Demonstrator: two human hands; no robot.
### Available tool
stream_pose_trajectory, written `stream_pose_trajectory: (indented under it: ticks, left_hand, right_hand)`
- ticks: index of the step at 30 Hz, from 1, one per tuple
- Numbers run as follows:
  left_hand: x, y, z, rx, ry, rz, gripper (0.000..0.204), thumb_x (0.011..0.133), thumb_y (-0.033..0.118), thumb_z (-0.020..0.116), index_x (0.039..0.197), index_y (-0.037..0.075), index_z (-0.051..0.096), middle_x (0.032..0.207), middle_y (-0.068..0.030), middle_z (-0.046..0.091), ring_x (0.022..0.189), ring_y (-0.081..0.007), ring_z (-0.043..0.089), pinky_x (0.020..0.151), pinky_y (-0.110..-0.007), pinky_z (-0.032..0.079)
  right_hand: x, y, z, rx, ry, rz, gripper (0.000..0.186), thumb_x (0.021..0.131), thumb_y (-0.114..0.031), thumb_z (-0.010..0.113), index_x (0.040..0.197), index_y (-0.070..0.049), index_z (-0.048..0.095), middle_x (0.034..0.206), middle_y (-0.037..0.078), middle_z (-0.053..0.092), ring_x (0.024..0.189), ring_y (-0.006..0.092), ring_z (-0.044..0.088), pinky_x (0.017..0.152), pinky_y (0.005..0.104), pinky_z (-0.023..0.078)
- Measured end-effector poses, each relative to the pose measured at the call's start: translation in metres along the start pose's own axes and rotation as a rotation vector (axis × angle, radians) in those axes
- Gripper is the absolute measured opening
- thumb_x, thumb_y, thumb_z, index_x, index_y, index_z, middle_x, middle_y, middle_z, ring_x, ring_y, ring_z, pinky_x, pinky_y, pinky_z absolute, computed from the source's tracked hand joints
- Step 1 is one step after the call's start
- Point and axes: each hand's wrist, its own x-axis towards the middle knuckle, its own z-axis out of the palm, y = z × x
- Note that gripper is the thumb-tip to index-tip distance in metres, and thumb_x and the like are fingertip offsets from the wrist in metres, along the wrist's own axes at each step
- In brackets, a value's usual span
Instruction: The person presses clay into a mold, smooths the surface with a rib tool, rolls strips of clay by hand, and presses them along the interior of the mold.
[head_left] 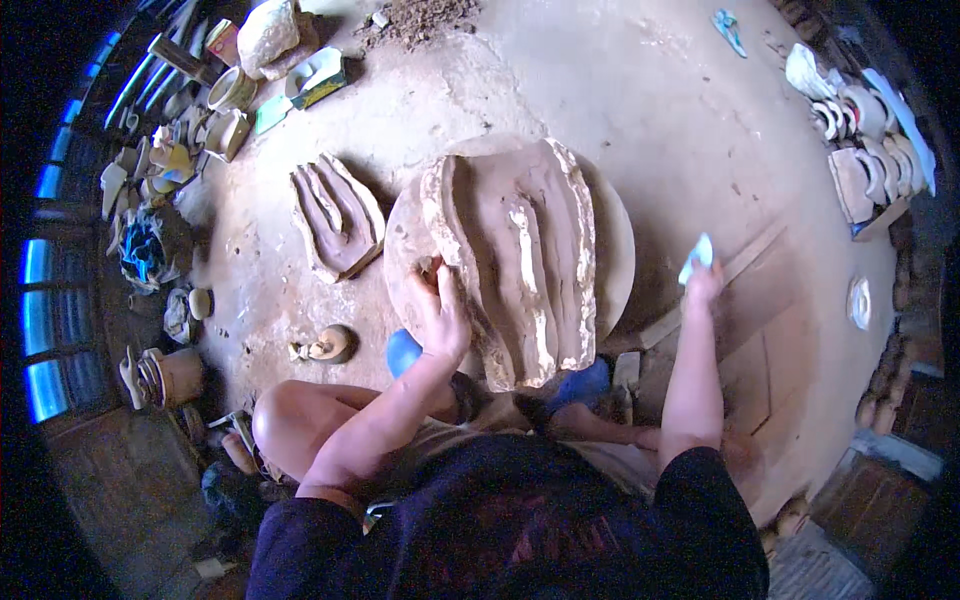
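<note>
A large trough-shaped mould [490, 230], brown inside with chipped whitish rims and a pale ridge along its length, lies on a round pale board [615, 240] before me. My left hand [440, 310] is at the mould's left rim with fingers curled closed; a small brownish bit shows at the fingertips, too unclear to name. My right hand [704, 283] is off to the right, apart from the mould, closed on a crumpled pale blue cloth [696, 258]. A smaller mould of similar make [338, 218] lies on the floor left of the board.
Tubs and a box [317, 77] crowd the far left, with a heap of brown crumbs [415, 22] at the back. Curved white pieces [870, 150] are stacked at the right. A wooden strip [715, 285] lies beneath my right hand. A round brown object [332, 344] sits left of my knee.
</note>
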Motion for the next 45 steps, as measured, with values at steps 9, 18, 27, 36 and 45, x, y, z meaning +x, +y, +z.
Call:
stream_pose_trajectory:
  ticks: [9, 18, 27, 36, 45]
  left_hand:
    - [-0.008, 0.005, -0.017, 0.11, -0.167, 0.029, 0.036, 0.11, 0.014, 0.044, 0.14, -0.004, 0.035, 0.148, -0.0203, 0.053, 0.128, -0.023, 0.056, 0.109, -0.036, 0.042]
    - [0.003, 0.007, -0.034, 0.209, -0.194, 0.167, 0.04, 0.109, 0.019, 0.048, 0.14, -0.004, 0.04, 0.131, -0.0258, 0.062, 0.123, -0.0354, 0.06, 0.108, -0.042, 0.044]
    - [0.007, 0.011, -0.042, 0.167, -0.22, 0.188, 0.035, 0.11, 0.022, 0.041, 0.135, -0.001, 0.048, 0.125, -0.0284, 0.063, 0.114, -0.0426, 0.061, 0.099, -0.047, 0.046]
    - [0.012, 0.003, -0.043, 0.102, -0.227, 0.172, 0.037, 0.111, 0.024, 0.04, 0.135, -0.001, 0.05, 0.125, -0.0294, 0.061, 0.117, -0.0471, 0.059, 0.101, -0.049, 0.045]
    - [0.021, -0.004, -0.046, -0.121, -0.323, 0.065, 0.036, 0.111, 0.026, 0.044, 0.135, 0.0, 0.045, 0.131, -0.0225, 0.065, 0.123, -0.0309, 0.06, 0.106, -0.04, 0.043]
  right_hand:
    - [-0.163, -0.273, 0.195, -0.205, -0.708, -0.765, 0.044, 0.093, -0.001, 0.057, 0.135, -0.009, 0.065, 0.126, 0.025, 0.067, 0.117, 0.0387, 0.067, 0.103, 0.0431, 0.051]
    - [-0.201, -0.278, 0.254, -0.368, -0.601, -0.747, 0.033, 0.091, -0.006, 0.062, 0.123, 0.0, 0.07, 0.126, 0.023, 0.068, 0.119, 0.0358, 0.065, 0.106, 0.0399, 0.049]
    - [-0.214, -0.266, 0.242, -0.4, -0.797, -0.76, 0.032, 0.091, -0.009, 0.066, 0.121, 0.002, 0.07, 0.125, 0.02, 0.069, 0.119, 0.0351, 0.066, 0.105, 0.0386, 0.049]
    - [-0.248, -0.274, 0.189, -0.544, -0.934, -0.677, 0.032, 0.09, -0.008, 0.069, 0.121, 0.0, 0.07, 0.13, 0.021, 0.066, 0.124, 0.0342, 0.062, 0.108, 0.0384, 0.047]
    - [-0.282, -0.253, 0.153, -0.48, -0.926, -0.686, 0.027, 0.088, -0.005, 0.067, 0.113, 0.001, 0.073, 0.117, 0.021, 0.071, 0.109, 0.037, 0.068, 0.1, 0.0404, 0.051]
